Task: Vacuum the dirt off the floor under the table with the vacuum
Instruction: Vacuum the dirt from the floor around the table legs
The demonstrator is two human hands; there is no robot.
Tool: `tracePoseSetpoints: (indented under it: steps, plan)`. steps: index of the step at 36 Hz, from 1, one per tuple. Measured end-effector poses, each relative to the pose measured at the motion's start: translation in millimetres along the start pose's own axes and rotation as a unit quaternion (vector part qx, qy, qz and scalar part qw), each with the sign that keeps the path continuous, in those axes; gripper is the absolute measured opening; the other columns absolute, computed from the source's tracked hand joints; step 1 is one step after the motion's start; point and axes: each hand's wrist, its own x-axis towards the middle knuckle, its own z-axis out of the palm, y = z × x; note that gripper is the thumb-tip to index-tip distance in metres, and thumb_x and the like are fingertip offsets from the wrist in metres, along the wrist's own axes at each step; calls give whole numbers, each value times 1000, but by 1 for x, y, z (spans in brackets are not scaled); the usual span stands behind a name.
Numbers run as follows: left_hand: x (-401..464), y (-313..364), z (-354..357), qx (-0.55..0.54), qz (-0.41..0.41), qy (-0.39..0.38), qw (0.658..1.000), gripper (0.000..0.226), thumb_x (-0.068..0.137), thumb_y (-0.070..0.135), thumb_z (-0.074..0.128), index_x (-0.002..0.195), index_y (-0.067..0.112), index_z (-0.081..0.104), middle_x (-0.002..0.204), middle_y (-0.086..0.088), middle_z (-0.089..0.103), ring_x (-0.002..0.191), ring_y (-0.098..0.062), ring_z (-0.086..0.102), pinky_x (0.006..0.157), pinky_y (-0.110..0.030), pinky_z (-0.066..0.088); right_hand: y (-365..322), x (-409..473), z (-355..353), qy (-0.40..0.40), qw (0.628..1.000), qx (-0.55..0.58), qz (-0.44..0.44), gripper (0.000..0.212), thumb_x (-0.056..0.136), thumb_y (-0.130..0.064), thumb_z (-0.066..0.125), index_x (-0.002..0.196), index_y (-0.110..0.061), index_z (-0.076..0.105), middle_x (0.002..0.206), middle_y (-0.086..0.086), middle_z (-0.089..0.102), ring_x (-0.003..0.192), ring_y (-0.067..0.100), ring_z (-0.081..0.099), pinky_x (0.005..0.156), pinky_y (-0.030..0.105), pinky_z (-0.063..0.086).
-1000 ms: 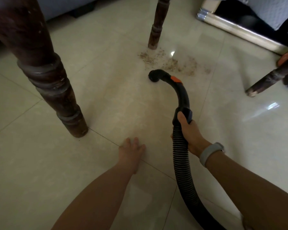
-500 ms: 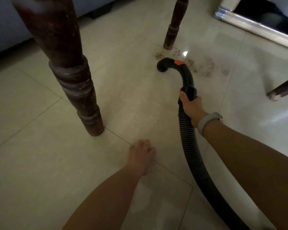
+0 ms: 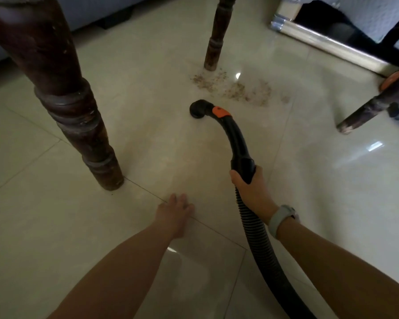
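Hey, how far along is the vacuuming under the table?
Done: the person is down at floor level, left hand flat on the tile, right hand gripping the vacuum hose. In hand: the nozzle sits short of the dirt. Left: the whole patch beside the far table leg.

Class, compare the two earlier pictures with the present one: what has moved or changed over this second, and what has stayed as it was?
The nozzle reached the edge of the dirt half a second ago; it has since drawn back toward the person and sits short of it. The right hand still grips the hose handle, the left hand still rests flat on the floor, and the dirt looks unchanged.
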Motion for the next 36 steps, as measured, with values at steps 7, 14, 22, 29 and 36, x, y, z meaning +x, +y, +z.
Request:
tracePoseSetpoints:
  steps: [7, 14, 22, 29, 36]
  plan:
    - [-5, 11, -12, -23, -19, -59, 998, 73, 92, 38, 57, 151, 22, 16, 158, -8, 8, 145, -31, 12, 111, -48, 31, 30, -37, -20, 12, 1000, -10, -3, 60, 93, -35, 56, 141, -11, 29, 96, -5, 46, 73, 7, 49, 67, 22, 42]
    - [-8, 16, -21, -56, -27, -69, 996, 71, 93, 42, 54, 149, 15, 20, 155, -14, 18, 140, -35, 22, 111, -48, 31, 47, -69, -27, -63, 998, 4, 4, 56, 91, -34, 59, 134, -7, 34, 118, 9, 54, 90, 14, 53, 76, 25, 44]
    - [-28, 8, -50, -255, -96, 20, 962, 55, 101, 29, 39, 148, 5, 24, 151, -19, 28, 135, -33, 35, 110, -35, 32, 57, -100, -26, -228, 970, -79, -14, 47, 86, -41, 65, 116, -20, 36, 94, -7, 54, 79, 7, 57, 65, 19, 47]
    - [-39, 30, -71, -722, -220, 66, 652, 49, 100, 43, 38, 135, 9, 42, 127, -9, 50, 109, -26, 53, 88, -38, 49, 55, -117, -29, -293, 946, -130, -46, 49, 84, -42, 68, 116, -19, 38, 96, -3, 57, 81, 8, 57, 61, 15, 44]
    - [-27, 61, -76, -816, -240, 102, 516, 27, 100, 25, 47, 119, 6, 41, 109, -16, 54, 110, -36, 56, 95, -53, 47, 63, -121, -22, -329, 929, -165, -28, 56, 82, -48, 67, 117, -15, 38, 106, 3, 57, 94, 17, 60, 77, 32, 53]
